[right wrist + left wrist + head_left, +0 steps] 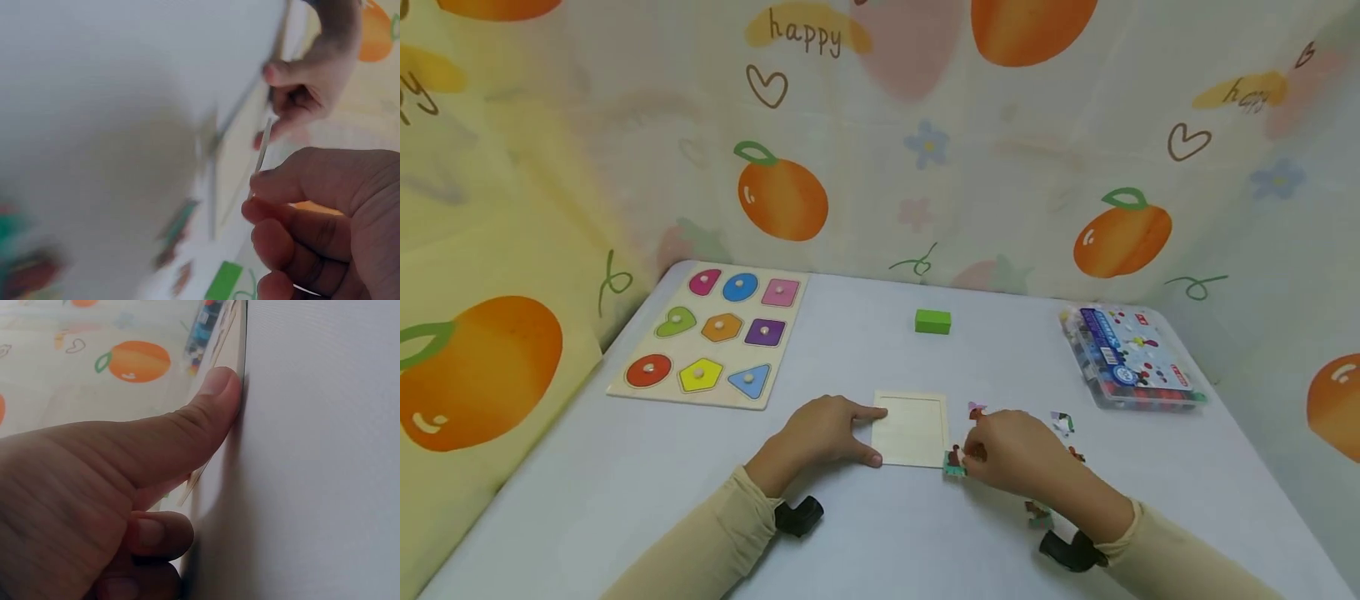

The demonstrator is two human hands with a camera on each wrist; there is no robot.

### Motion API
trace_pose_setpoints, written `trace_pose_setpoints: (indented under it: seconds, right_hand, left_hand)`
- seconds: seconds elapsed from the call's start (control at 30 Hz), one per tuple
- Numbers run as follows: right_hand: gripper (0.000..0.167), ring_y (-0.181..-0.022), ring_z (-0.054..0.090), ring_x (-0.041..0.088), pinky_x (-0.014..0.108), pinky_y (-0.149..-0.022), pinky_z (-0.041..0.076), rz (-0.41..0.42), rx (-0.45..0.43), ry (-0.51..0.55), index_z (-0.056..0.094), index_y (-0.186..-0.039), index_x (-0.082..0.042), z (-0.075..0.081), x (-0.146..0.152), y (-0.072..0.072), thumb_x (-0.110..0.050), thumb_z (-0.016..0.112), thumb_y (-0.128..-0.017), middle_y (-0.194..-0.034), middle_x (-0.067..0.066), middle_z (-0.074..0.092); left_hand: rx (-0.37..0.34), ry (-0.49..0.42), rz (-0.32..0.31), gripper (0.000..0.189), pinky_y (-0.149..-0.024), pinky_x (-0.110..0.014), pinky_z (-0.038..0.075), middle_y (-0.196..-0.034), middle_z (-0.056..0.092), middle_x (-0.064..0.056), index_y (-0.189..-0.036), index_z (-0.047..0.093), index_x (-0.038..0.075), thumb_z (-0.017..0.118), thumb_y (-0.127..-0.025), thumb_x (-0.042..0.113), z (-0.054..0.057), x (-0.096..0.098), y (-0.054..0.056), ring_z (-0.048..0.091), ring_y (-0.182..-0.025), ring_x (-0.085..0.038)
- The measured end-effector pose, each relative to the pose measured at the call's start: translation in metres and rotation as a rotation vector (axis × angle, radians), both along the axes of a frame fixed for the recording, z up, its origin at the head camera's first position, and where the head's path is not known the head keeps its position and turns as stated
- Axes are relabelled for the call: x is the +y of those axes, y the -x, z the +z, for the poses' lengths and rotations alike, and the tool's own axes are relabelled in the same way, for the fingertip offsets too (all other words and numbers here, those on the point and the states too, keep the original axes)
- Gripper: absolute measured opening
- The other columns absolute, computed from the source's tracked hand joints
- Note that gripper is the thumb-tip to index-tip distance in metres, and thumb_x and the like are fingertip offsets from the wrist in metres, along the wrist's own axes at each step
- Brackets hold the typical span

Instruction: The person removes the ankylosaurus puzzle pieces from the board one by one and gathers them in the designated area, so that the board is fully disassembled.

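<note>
A pale square wooden puzzle tray (pixel 912 429) lies flat on the table, nothing in its recess. At its left side is my left hand (pixel 823 437), index finger and thumb spread and touching the edge; the thumb (pixel 219 394) shows along the rim in the left wrist view. My right hand (pixel 1018 450) pinches a green and brown puzzle piece (pixel 954 462) between thumb and fingers, by the tray's lower right corner. Edge-on in the right wrist view, that thin piece (pixel 263 150) tilts above the table. A pink and brown puzzle piece (pixel 976 412) lies close to the right hand.
More puzzle pieces, one white and green (pixel 1063 423), another brown and green (pixel 1038 513), lie around the right forearm. A green block (pixel 932 322) sits behind the tray. At back left lies a shape board (pixel 715 337) with knobbed pieces; at right, a clear plastic box (pixel 1131 358).
</note>
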State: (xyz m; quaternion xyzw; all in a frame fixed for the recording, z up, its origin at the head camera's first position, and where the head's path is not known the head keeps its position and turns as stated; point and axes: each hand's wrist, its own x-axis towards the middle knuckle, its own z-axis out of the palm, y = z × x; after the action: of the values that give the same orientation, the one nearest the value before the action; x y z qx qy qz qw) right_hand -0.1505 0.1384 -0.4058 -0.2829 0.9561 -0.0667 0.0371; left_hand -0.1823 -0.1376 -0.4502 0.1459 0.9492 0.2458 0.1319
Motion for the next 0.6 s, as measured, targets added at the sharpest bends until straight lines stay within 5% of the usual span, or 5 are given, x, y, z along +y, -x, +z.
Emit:
trace_pose_setpoints:
  seconds: [0.23, 0.6]
  right_hand:
    - [0.009, -0.056, 0.041, 0.003, 0.025, -0.052, 0.036, 0.027, -0.057, -0.004, 0.076, -0.076, -0.022, -0.009, 0.031, -0.023, -0.027, 0.076, -0.083, -0.059, -0.021, 0.046]
    - [0.004, -0.059, 0.043, 0.002, 0.024, -0.055, 0.04, 0.092, -0.112, 0.035, 0.077, -0.078, -0.02, -0.016, 0.039, -0.021, -0.024, 0.079, -0.079, -0.066, -0.022, 0.052]
  left_hand:
    - [0.004, 0.006, 0.011, 0.074, -0.077, -0.037, 0.045, -0.079, 0.06, 0.009, -0.128, 0.066, 0.035, 0.088, -0.061, 0.054, 0.0, -0.003, 0.0, 0.056, -0.093, -0.016]
    - [-0.008, -0.021, 0.001, 0.072, -0.069, -0.034, 0.042, -0.077, 0.055, 0.006, -0.129, 0.066, 0.034, 0.089, -0.062, 0.052, 0.0, 0.0, -0.001, 0.05, -0.08, -0.015]
